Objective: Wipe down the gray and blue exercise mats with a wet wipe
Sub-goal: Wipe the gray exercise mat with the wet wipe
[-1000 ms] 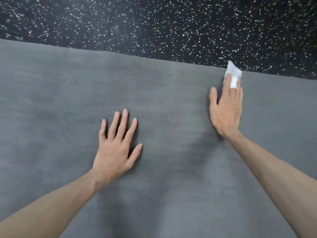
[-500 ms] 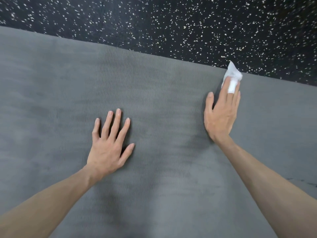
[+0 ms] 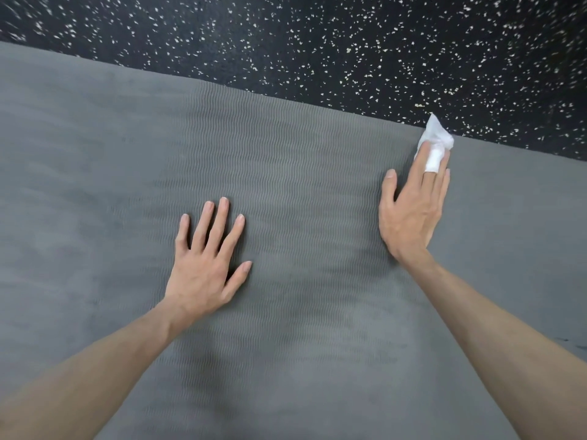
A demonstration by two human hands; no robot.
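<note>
The gray exercise mat (image 3: 286, 160), with a wavy ribbed surface, fills most of the view. My left hand (image 3: 206, 265) lies flat on it near the middle, fingers spread and straight. My right hand (image 3: 413, 214) also lies flat, fingers straight and pointing to the mat's far edge. It presses a white wet wipe (image 3: 435, 144) onto the mat. The wipe lies over the middle finger and sticks out past the fingertips at the far edge. No blue mat is in view.
Beyond the mat's far edge is black rubber flooring with white speckles (image 3: 349, 42). A small strip of the same floor shows at the right edge (image 3: 576, 347). Darker streaks mark the mat's surface.
The view has tilted, so the mat's far edge slopes more steeply. Both hands stay flat on the mat and have barely shifted. The wipe remains at the far edge.
</note>
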